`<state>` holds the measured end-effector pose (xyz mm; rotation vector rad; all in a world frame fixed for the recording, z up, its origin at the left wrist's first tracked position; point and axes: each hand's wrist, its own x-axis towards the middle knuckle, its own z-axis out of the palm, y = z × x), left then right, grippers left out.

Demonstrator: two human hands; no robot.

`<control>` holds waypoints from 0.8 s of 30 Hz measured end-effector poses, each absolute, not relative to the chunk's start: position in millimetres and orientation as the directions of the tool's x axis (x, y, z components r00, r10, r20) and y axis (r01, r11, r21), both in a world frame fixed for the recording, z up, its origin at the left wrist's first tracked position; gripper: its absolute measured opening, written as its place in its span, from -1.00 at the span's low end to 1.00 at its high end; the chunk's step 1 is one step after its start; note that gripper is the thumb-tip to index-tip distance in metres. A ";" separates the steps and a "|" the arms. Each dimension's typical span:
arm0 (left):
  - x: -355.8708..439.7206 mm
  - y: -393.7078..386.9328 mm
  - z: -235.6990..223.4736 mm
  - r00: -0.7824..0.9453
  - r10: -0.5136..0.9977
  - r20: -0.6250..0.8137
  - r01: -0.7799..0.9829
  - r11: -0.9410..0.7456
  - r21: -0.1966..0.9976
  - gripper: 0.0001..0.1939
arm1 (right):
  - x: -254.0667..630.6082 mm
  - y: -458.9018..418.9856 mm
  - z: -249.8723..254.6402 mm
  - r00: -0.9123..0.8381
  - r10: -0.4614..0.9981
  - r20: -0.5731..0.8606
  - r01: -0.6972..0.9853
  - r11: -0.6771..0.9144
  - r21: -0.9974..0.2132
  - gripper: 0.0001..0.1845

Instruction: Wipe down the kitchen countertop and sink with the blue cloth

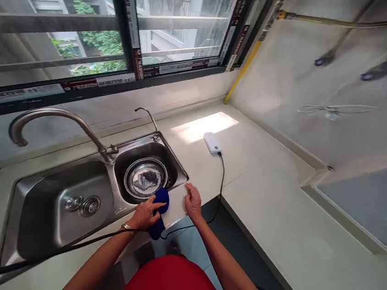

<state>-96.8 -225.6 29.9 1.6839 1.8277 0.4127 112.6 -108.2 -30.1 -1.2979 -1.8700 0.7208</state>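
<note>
My left hand (145, 213) presses a dark blue cloth (162, 198) onto the counter strip in front of the small sink bowl (177, 164). Its fingers lie over the cloth, and part of the cloth hangs over the counter's front edge. To the right, my right hand (193, 201) rests on the white counter (177, 204) near the bowl's front right corner. That hand holds nothing, and its fingers are stretched out. Inside the small bowl sits a round metal strainer basket (165, 174) with something dark and wet-looking in it.
A larger sink bowl (44, 212) with a drain lies left, under a curved faucet (56, 112). A thin tap (151, 116) stands behind the small bowl. On the counter, a white power bank (211, 142) trails a black cable (224, 176) over the edge. Another black cable (101, 237) crosses my left forearm.
</note>
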 end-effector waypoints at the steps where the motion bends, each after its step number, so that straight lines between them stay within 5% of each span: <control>1: -90.0 -213.4 28.3 0.001 0.977 -0.215 0.771 0.136 0.622 -0.47 | 117.2 -108.4 -30.4 -0.187 0.949 0.255 0.520 0.316 -0.794 -0.39; 6: -54.5 -155.8 24.0 0.016 0.981 -0.192 0.641 0.137 0.755 -0.52 | 128.3 -127.9 -20.5 -0.095 0.956 0.279 0.486 0.289 -0.825 -0.31; 10: -46.3 -128.0 29.6 0.137 0.958 -0.251 0.405 0.177 0.897 -0.41 | 120.0 -140.1 -2.8 -0.201 0.933 0.300 0.539 0.361 -0.761 -0.19; 14: -72.3 -124.6 38.1 0.317 0.896 -0.311 0.161 0.272 0.949 -0.16 | 102.2 -143.8 11.7 -0.313 0.943 0.114 0.716 0.313 -0.624 -0.11; 17: -107.2 -137.3 39.0 0.165 0.931 -0.326 0.069 0.319 0.945 0.07 | 85.1 -145.3 17.4 -0.309 0.951 -0.012 0.834 0.265 -0.484 -0.11; 21: -155.3 -176.4 26.2 -0.134 0.966 -0.220 0.134 0.238 0.962 -0.08 | 68.3 -144.0 21.2 -0.272 0.962 0.003 0.892 0.254 -0.373 -0.03; 24: -182.6 -215.7 4.1 -0.233 0.968 -0.093 0.291 0.161 0.943 -0.16 | 64.3 -144.8 21.4 -0.261 0.965 0.025 0.905 0.253 -0.342 -0.28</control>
